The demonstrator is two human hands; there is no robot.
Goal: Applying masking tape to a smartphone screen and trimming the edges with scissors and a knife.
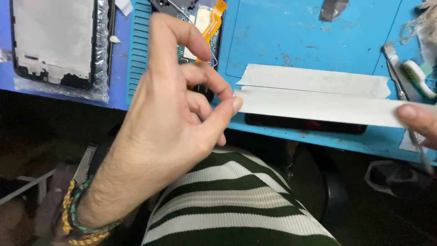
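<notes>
Head view: left hand (168, 123), thumb and curled fingers pinched on the near-left end of a long white tape strip (318, 107); beaded bracelets at the wrist. Right hand (421, 123), only partly in frame, thumb pressed on the strip's far-right end; whether its other fingers close beneath cannot be told. Strip held taut between both hands, spanning the front edge of the blue work mat (296, 41), just above a dark phone (305, 124) lying along that edge. Item judged very light, thin, limp and likely sticky on one face; prone to curl, twist or cling to itself, so best held by the two ends under slight tension. A second white strip (314, 81) lies flat on the mat just behind, nearly touching. Left edge of the mat: opened circuit board with orange flex cable (214, 20). Far left corner of the table: phone frame on bubble wrap (54, 41). Right edge: tweezers (396, 73) and a green-and-white brush (419, 77), close to the right hand. Mat centre bare behind the strips; striped knee (236, 200) below the front edge.
</notes>
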